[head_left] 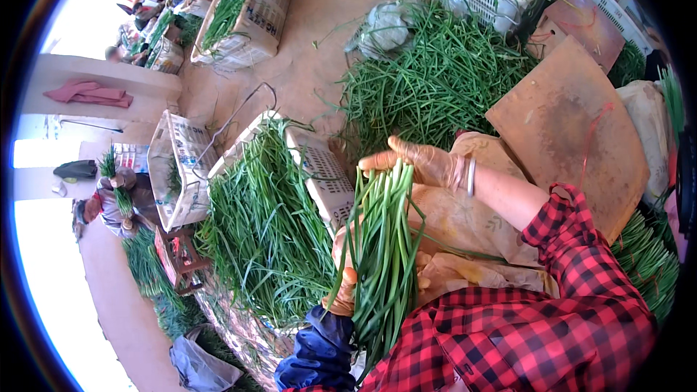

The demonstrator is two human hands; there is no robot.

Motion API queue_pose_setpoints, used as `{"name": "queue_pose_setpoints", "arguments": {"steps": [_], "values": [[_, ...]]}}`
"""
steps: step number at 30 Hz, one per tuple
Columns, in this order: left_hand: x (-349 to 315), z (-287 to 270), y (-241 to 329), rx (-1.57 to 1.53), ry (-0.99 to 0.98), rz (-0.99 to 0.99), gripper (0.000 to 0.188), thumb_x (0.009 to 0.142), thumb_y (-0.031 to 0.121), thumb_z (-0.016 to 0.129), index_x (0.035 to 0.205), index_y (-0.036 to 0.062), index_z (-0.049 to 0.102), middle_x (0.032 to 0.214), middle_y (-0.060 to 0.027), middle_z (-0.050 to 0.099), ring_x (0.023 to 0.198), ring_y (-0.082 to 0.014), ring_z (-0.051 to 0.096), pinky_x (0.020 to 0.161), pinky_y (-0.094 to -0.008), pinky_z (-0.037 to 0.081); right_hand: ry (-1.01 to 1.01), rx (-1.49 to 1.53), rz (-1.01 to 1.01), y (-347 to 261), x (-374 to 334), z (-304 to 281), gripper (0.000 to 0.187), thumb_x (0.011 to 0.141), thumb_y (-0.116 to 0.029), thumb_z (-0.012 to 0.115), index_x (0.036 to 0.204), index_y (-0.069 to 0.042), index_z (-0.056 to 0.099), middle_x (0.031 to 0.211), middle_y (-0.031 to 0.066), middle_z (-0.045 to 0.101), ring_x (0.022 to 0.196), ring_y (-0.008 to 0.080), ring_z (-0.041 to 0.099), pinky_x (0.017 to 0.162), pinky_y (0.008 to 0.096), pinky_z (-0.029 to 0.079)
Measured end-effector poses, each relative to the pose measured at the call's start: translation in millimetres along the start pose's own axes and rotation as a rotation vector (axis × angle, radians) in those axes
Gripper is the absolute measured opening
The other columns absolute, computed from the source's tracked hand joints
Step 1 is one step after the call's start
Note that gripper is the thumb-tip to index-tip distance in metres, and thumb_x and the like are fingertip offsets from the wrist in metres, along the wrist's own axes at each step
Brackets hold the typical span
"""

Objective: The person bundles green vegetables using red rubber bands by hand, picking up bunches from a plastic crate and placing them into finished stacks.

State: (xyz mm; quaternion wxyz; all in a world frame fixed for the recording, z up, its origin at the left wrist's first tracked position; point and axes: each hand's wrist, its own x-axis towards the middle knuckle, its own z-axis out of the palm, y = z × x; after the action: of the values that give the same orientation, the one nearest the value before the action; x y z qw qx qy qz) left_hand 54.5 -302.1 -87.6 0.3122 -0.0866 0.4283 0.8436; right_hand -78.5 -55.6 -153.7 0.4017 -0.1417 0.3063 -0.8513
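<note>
A bunch of long green stalks (388,225) lies across the middle of my lap, its pale cut ends at the top and its leafy ends trailing down. My left hand (344,276), in an orange glove below a blue sleeve, is closed round the bunch from its left side; part of the hand is hidden behind the leaves. At the top, my right hand (430,164), also gloved and with a light bracelet at the wrist, rests against the stalk ends with its fingers stretched out to the left. Just left stands a white crate (319,174) heaped with loose green stalks (261,225).
A loose green pile (443,72) covers the floor ahead, beside a clear plastic bag (388,29). A brown board (573,131) leans at my right, near tied bundles (646,268). More crates (250,22) stand farther off. Another person (127,199) holds a bunch at the left.
</note>
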Motion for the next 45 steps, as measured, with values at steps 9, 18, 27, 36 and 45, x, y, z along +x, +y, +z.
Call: {"name": "queue_pose_setpoints", "arguments": {"steps": [9,18,27,36,45], "values": [[13,0,-7,-0.042,0.007,-0.004,0.098,0.069,0.058,0.068,0.141,0.0064,0.025,0.136,-0.0087,0.042,0.115,-0.0224,0.049,0.085,-0.0384,0.048,0.243,-0.137,-0.008,15,13,-5,0.080,0.088,-0.065,0.031,0.138,-0.003,0.035,0.143,0.0121,0.035,0.135,0.0225,0.026,0.110,0.0376,0.019],[-8,22,13,-0.026,-0.007,0.090,0.095,0.068,0.052,0.072,0.140,0.0061,0.029,0.136,-0.0092,0.043,0.112,-0.0227,0.053,0.078,-0.0384,0.056,0.505,-0.108,-0.033,-14,-38,5,0.086,0.084,-0.070,0.034,0.143,-0.007,0.024,0.145,0.0168,0.029,0.134,0.0241,0.028,0.109,0.0393,0.023],[38,30,99,-0.077,-0.221,0.112,0.073,0.080,0.054,0.059,0.129,0.0020,0.044,0.118,-0.0165,0.057,0.096,-0.0306,0.062,0.077,-0.0431,0.055,-0.183,-0.242,-0.187,77,-3,102,0.076,0.075,-0.045,0.072,0.133,-0.007,0.041,0.127,0.0076,0.049,0.121,0.0172,0.043,0.103,0.0347,0.032],[-11,54,108,0.537,-0.231,0.277,0.111,0.069,0.040,0.077,0.147,0.0147,0.002,0.144,-0.0073,0.031,0.128,-0.0222,0.034,0.105,-0.0350,0.029,0.217,-0.086,-0.436,17,25,166,0.060,0.070,-0.034,0.079,0.117,-0.008,0.053,0.106,0.0009,0.057,0.101,0.0139,0.052,0.091,0.0301,0.040],[-31,35,20,0.443,0.100,-0.008,0.021,0.076,0.009,0.063,0.094,-0.0019,0.061,0.086,-0.0107,0.065,0.077,-0.0223,0.063,0.072,-0.0316,0.052,0.103,0.332,-0.369,37,21,153,0.070,0.073,-0.055,0.066,0.125,-0.012,0.045,0.117,0.0057,0.054,0.106,0.0184,0.051,0.093,0.0366,0.041]]}}
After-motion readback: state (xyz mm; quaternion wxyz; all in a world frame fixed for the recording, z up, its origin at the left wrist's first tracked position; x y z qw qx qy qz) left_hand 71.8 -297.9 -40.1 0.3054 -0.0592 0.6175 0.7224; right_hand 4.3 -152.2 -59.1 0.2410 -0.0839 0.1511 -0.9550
